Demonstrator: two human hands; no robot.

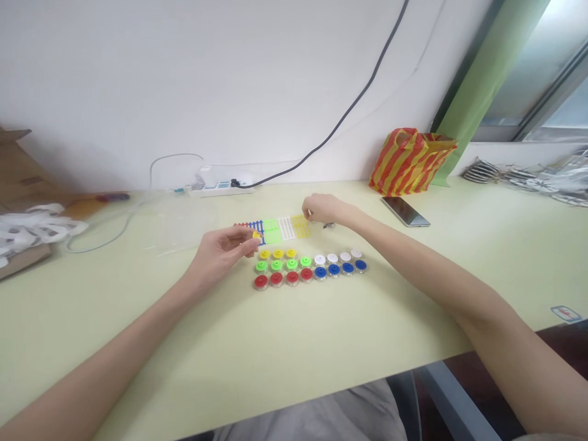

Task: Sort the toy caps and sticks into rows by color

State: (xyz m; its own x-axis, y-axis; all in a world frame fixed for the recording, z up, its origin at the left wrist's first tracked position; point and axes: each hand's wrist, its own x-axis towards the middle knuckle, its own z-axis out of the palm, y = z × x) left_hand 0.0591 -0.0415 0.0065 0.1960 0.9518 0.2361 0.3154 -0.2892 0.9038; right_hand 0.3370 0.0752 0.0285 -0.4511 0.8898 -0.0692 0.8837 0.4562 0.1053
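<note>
My left hand [229,248] is closed in a pinch on a small yellow-topped disc [256,235], above the table. My right hand [320,209] has its fingers pressed together at the right end of the yellow plastic strips [301,226]; what they hold, if anything, is hidden. Left of these lie white strips [287,228], green strips [272,231] and blue strips [256,226], with red ones partly behind my left hand. Nearer me, discs with clear undersides stand in rows: yellow [278,254], green [291,264], white [332,259], red [292,277] and blue [334,269].
A phone [405,211] and a striped bag [408,162] are at the back right. A power strip [223,190] with a black cable [340,122] lies along the wall. Clear plastic [184,220], white bands [37,226] and a cardboard box [27,174] occupy the left.
</note>
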